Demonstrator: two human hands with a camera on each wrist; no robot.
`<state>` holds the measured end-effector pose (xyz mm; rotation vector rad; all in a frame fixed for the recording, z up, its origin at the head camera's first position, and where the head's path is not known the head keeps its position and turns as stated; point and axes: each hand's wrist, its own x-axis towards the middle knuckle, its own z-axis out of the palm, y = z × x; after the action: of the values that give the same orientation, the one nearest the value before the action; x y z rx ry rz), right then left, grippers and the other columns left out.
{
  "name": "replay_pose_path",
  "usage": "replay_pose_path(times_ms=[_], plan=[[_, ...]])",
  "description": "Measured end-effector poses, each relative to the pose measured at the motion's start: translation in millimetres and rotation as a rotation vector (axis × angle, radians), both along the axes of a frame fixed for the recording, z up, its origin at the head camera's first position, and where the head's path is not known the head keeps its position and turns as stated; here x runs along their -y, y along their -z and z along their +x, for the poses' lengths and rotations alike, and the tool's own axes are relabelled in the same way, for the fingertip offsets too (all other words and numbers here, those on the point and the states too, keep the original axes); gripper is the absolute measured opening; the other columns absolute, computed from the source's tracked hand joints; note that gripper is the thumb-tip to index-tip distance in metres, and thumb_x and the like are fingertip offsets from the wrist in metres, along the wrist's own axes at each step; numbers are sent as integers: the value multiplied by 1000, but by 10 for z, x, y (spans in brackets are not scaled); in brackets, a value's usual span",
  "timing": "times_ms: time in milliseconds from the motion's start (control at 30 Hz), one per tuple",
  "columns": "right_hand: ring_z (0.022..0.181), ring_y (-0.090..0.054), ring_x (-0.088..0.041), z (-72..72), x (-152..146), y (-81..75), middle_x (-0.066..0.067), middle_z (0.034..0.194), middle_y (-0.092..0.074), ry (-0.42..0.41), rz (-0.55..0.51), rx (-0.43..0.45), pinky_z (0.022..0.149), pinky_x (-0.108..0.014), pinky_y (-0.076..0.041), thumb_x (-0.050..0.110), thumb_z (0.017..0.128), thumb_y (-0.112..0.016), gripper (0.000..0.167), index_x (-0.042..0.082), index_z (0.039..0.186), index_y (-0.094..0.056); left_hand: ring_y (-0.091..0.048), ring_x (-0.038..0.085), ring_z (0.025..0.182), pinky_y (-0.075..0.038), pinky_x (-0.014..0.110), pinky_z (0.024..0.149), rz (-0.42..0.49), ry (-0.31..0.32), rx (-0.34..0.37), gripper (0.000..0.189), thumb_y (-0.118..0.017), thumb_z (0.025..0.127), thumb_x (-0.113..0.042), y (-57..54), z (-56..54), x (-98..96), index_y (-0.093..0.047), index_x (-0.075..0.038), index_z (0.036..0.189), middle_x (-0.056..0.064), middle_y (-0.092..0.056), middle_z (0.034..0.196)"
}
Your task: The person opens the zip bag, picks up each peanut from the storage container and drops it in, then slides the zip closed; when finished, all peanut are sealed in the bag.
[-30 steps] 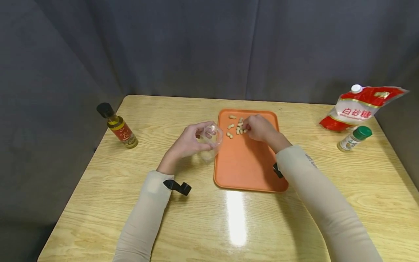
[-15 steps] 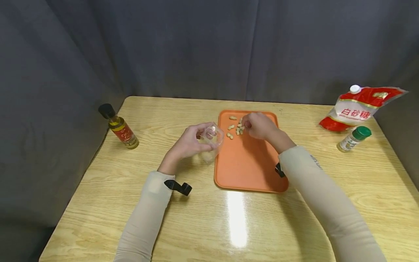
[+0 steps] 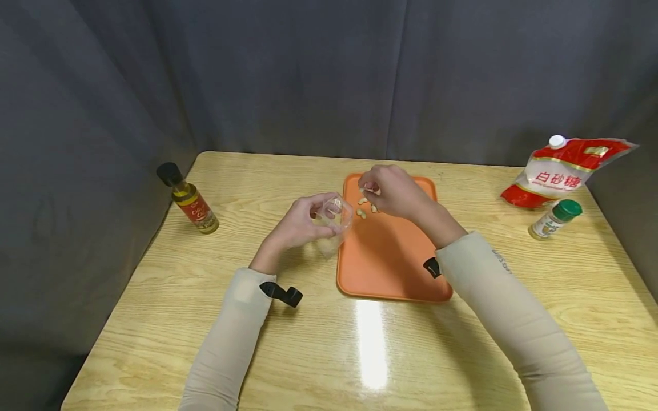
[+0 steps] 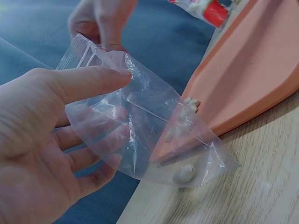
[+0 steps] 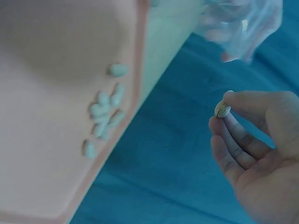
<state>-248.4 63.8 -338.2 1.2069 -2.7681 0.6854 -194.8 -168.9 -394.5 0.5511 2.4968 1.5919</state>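
My left hand [image 3: 303, 221] grips a clear plastic zip bag [image 4: 154, 116] at its top, thumb over the near side and fingers behind the film. A single peanut [image 4: 185, 173] lies in the bag's bottom corner. Between thumb and forefinger, my right hand [image 5: 273, 172] pinches another peanut [image 5: 222, 109] in its shell, held up over the far left part of the orange tray [image 3: 390, 274]. Several more peanuts [image 5: 105, 112] lie on that tray, partly hidden under the right hand in the head view. In the left wrist view the right fingers overlap the bag's mouth.
An oil bottle [image 3: 194, 205] with a black cap stands at the left of the wooden table [image 3: 303, 348]. At the right are a red and white sugar pouch [image 3: 557, 171] and a green-capped shaker jar [image 3: 555, 220]. A dark curtain [image 3: 288, 80] hangs behind.
My right hand has lifted from the peanut cluster and moved left toward the bag with a peanut in its fingertips. My left hand and the bag have stayed almost still.
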Motion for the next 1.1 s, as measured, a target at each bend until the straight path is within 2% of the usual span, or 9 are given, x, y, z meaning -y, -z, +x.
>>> replay_pose_path(times_ms=[100,267,567,733,833,1000,1100], plan=[[85,-66,-26,60,58,-85,-11,93,-69,-22,-9,-17,76,-42,-53,2,91,-68,13,2,102,-74,-59,23,100,-44,39,95,1,2,0,73,-77,77,-3,-2,0,-5,-49,0,144,14,-67,113],[85,-66,-25,155,183,-167,-11,91,-68,-104,-51,-20,76,-40,-53,-1,88,-69,13,2,100,-74,-60,22,101,-45,38,94,-5,6,-13,74,-76,76,-2,0,-8,7,-49,-1,145,14,-67,115],[81,-64,-21,265,377,-157,-7,88,-67,-184,-45,1,72,-35,-53,3,87,-75,15,3,102,-76,-59,21,97,-44,47,93,-2,41,-40,64,-79,82,-9,17,4,34,-54,-8,141,15,-67,110],[81,-64,-21,279,422,-124,-7,88,-67,-192,-51,29,72,-36,-53,1,87,-73,14,3,100,-76,-59,22,95,-45,48,90,11,47,-50,51,-80,82,-11,22,-2,32,-62,-8,129,19,-67,109],[83,-65,-23,284,436,-113,-8,89,-67,-190,-50,43,75,-37,-53,1,87,-73,14,3,100,-76,-58,22,93,-45,44,87,5,46,-63,45,-80,81,-11,20,-8,31,-64,-9,123,15,-67,106],[83,-65,-24,274,454,-96,-7,88,-67,-208,-69,29,76,-37,-53,3,87,-74,11,2,98,-75,-53,22,92,-45,43,87,-9,40,-79,44,-80,80,-10,20,-14,37,-65,-7,121,4,-65,102],[84,-65,-24,261,432,-147,-8,90,-68,-189,-68,18,76,-38,-53,5,87,-75,13,3,100,-75,-55,22,94,-45,44,90,-9,37,-71,50,-79,80,-9,15,-10,38,-63,-5,127,6,-66,103]])
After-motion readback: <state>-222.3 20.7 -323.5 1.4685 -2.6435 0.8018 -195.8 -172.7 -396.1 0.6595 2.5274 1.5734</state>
